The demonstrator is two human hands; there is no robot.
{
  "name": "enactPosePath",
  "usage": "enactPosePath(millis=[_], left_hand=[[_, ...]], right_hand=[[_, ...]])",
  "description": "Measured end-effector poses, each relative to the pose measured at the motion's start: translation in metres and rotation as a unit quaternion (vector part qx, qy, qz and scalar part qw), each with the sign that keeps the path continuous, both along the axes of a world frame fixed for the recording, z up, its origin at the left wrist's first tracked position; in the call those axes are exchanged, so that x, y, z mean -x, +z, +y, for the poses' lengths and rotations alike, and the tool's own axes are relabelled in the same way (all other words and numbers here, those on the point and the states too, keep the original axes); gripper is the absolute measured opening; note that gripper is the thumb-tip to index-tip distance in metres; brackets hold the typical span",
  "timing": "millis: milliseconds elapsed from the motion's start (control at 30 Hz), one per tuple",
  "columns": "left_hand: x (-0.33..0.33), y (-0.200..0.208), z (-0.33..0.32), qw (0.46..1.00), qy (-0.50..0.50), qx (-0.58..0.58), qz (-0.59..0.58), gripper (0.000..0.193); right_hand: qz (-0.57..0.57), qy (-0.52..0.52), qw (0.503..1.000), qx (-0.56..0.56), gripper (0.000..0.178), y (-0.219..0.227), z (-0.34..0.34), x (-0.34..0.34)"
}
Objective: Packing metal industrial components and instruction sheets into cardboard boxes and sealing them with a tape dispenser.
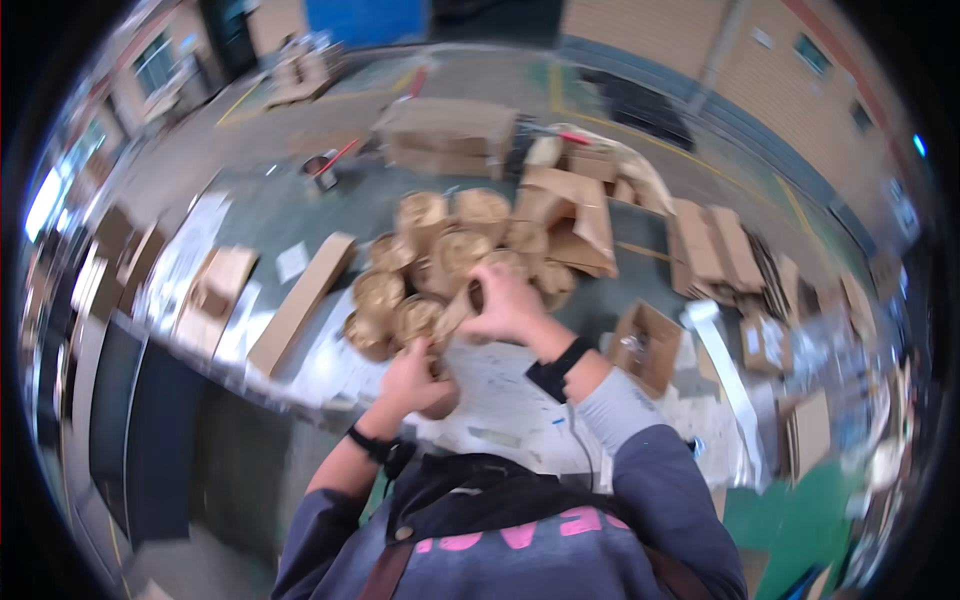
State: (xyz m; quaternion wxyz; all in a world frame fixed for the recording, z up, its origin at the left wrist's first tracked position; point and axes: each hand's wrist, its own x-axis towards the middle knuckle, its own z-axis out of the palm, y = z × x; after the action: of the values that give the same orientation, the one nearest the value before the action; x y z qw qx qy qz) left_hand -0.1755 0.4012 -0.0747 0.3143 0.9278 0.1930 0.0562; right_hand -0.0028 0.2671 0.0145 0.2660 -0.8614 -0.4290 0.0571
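Head view, blurry. Both hands are working at frame centre over a cluster of round brown fibre pots [415, 255] sitting on the table [520, 415]. Right hand [510, 300] is reaching up-centre, fingers curled together on the rim of one pot [497, 262] at the cluster's right side; looks clamped on it, but blur is hiding exact finger contact. Left hand [412, 378] is sitting lower, just below-left of the right, closed around another brown pot [440, 398] at the table's near edge, w/ a tan strip-like piece [455, 312] running up betw. the two hands; can't tell which hand is holding that. Other pots are touching each other, packed tight to upper left of the hands. Long flat cardboard piece [300, 300] is lying left of cluster; small open carton [645, 345] right of the right wrist; folded cardboard boxes [570, 215] upper right of the pots. Judgement: doing this well is meaning steadying the lower pot w/ the left while the right is lifting one rim only, gripping lightly since thin fibre walls prob. crush, and not nudging neighbours.
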Motion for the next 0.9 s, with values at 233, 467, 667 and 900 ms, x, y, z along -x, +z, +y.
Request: enactPosePath(millis=[233, 467, 667, 900], left_hand=[[0.027, -0.008, 0.025, 0.917, -0.094, 0.381, -0.074, 0.081], [-0.014, 0.056, -0.086, 0.901, -0.226, 0.371, 0.022, 0.076], [-0.051, 0.067, -0.230, 0.820, -0.388, 0.404, 0.117, 0.089], [-0.024, 0.071, -0.384, 0.797, -0.426, 0.403, 0.145, 0.088]], right_hand=[[0.104, -0.090, 0.967, -0.213, 0.068, 0.008, -0.190, 0.090], [-0.041, -0.461, 0.877, -0.132, 0.069, 0.070, -0.425, 0.283], [-0.059, -0.748, 0.661, 0.014, 0.067, 0.109, -0.549, 0.393], [0.117, -0.719, 0.684, 0.032, 0.070, -0.014, -0.685, 0.409]])
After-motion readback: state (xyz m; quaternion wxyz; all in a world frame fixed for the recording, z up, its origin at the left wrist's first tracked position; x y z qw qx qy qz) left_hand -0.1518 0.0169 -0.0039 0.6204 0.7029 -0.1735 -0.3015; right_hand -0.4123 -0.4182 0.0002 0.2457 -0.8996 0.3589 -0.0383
